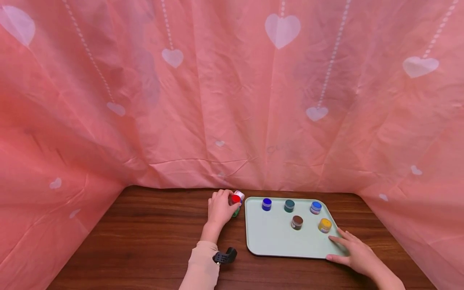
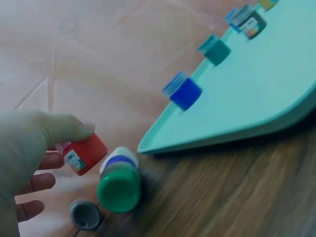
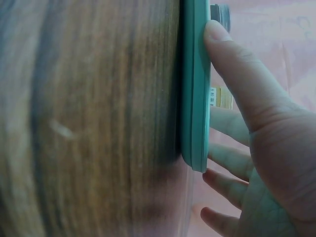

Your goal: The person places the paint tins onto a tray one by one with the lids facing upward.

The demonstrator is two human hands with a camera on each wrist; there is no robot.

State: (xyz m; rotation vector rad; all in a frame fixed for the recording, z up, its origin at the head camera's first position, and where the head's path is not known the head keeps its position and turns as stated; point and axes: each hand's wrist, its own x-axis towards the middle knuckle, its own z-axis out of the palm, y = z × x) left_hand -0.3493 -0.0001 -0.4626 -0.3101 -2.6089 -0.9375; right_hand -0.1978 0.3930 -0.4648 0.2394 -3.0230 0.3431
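Observation:
My left hand [image 1: 221, 207] pinches a small red paint jar [image 2: 89, 154] between thumb and fingers, left of the pale green tray [image 1: 272, 241]. Close beside it in the left wrist view are a green-lidded jar [image 2: 118, 190], a white one [image 2: 114, 154] with blue behind the green, and a grey-lidded jar [image 2: 85, 215]. At the tray's front right corner, my right hand [image 1: 357, 253] rests on the rim with its fingers spread and loosely bent. A yellow paint jar [image 1: 325, 225] stands on the tray near those fingers.
Also on the tray stand a dark blue jar [image 1: 266, 204], a dark green jar [image 1: 289, 206], a bright blue jar [image 1: 315, 208] and a brown jar [image 1: 297, 222]. A pink curtain [image 1: 232, 121] with hearts surrounds the brown wooden table [image 1: 145, 241].

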